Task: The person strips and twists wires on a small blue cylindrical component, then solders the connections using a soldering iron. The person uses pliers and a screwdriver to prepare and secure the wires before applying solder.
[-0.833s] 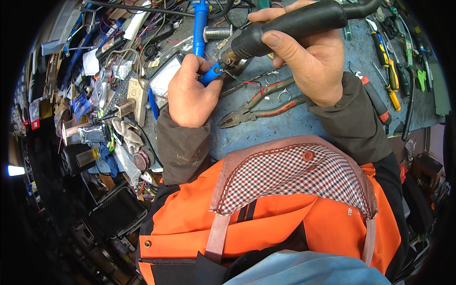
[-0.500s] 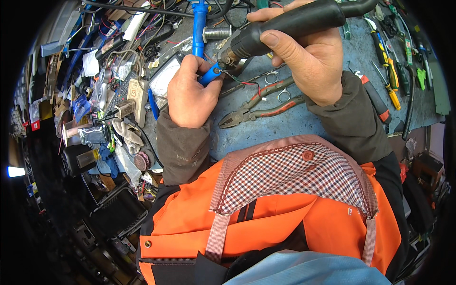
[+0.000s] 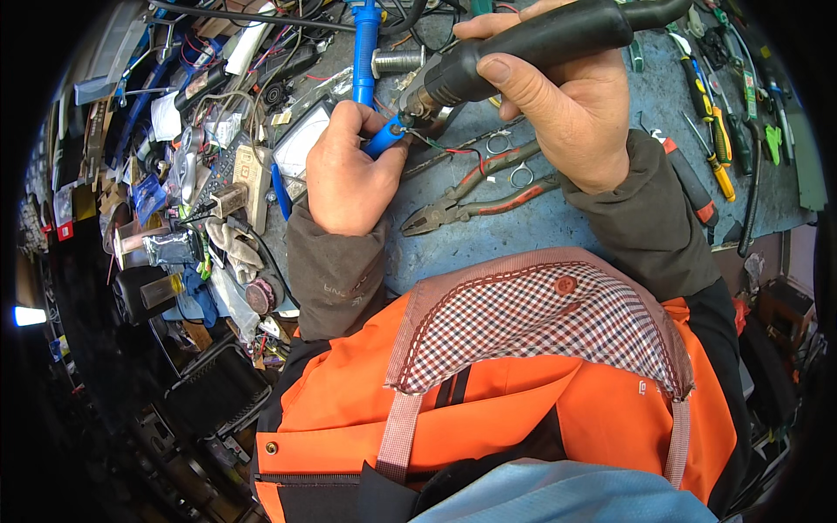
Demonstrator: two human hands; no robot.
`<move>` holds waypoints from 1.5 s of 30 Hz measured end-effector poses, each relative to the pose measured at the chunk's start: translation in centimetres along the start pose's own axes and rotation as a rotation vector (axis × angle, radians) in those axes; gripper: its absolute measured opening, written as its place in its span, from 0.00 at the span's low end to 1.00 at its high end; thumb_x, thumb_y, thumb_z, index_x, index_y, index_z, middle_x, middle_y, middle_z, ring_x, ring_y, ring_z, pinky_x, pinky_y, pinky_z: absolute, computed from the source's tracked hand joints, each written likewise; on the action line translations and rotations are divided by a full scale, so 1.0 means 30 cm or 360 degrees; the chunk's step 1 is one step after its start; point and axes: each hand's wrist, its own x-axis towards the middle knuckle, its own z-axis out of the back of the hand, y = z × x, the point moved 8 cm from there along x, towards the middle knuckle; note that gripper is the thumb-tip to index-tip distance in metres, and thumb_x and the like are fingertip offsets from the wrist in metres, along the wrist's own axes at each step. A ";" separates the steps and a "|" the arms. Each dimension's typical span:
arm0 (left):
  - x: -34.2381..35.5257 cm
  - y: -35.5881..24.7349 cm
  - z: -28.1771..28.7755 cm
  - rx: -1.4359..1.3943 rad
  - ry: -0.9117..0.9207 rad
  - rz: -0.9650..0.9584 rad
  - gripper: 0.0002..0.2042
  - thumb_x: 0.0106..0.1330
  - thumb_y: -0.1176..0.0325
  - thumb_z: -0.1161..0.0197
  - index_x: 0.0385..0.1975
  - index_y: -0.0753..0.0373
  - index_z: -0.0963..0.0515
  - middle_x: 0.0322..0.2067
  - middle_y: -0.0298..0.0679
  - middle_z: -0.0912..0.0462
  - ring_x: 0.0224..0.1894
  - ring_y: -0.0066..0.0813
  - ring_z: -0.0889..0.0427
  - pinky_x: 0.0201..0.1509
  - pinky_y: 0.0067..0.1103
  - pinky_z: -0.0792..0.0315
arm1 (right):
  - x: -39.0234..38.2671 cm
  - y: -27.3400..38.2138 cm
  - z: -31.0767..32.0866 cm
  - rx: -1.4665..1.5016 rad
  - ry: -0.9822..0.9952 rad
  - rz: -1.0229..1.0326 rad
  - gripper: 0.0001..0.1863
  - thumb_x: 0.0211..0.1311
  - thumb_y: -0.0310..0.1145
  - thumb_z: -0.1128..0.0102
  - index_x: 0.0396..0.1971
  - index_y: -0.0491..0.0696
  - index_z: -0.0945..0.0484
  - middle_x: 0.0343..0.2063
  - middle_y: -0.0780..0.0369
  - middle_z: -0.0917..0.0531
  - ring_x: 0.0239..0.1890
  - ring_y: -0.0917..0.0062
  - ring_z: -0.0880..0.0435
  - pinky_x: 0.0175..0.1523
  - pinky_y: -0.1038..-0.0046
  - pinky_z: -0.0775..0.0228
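Observation:
My right hand (image 3: 571,113) is wrapped round a black hot-air gun handpiece (image 3: 532,45) with a thick hose at its far end. The metal nozzle (image 3: 418,103) points down left, right at the end of a short blue tube (image 3: 384,139); I cannot tell whether they touch. My left hand (image 3: 356,170) pinches that blue tube between thumb and fingers. Thin red and dark wires (image 3: 453,150) run from the tube's end to the right. Below them, long-handled pliers (image 3: 449,212) with worn red grips lie on the blue bench mat (image 3: 405,259).
Beyond my left hand are a blue-handled tool (image 3: 366,52) and a solder spool (image 3: 398,61). Scissors (image 3: 521,176) lie by the pliers. Screwdrivers (image 3: 720,139) and a red-and-black handle (image 3: 689,180) are at right. A power strip (image 3: 253,183) and heaped parts crowd the left.
Both hands keep nearly the same place and hold. The thin wires near the nozzle have shifted slightly.

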 end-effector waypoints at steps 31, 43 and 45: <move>0.002 0.002 0.000 0.0044 -0.0018 -0.0008 0.16 0.58 0.76 0.22 0.38 0.62 0.25 0.29 0.44 0.16 0.29 0.39 0.15 0.36 0.31 0.21 | -0.006 -0.017 0.006 0.0051 0.0002 -0.0072 0.15 0.71 0.25 0.26 0.53 0.38 0.16 0.37 0.61 0.14 0.28 0.83 0.17 0.33 0.77 0.24; 0.006 -0.003 0.007 0.0040 -0.0018 0.0043 0.15 0.58 0.76 0.23 0.37 0.63 0.25 0.29 0.45 0.15 0.29 0.38 0.15 0.36 0.30 0.21 | -0.004 -0.014 0.002 0.0005 0.0036 -0.0070 0.14 0.71 0.25 0.26 0.53 0.38 0.15 0.37 0.61 0.13 0.28 0.83 0.17 0.33 0.76 0.24; 0.006 -0.005 0.009 0.0062 -0.0026 0.0024 0.15 0.58 0.76 0.23 0.37 0.63 0.25 0.29 0.45 0.15 0.29 0.37 0.15 0.36 0.30 0.21 | -0.006 -0.006 -0.001 -0.0015 0.0018 -0.0072 0.14 0.71 0.25 0.26 0.53 0.38 0.15 0.36 0.61 0.13 0.28 0.83 0.17 0.34 0.76 0.24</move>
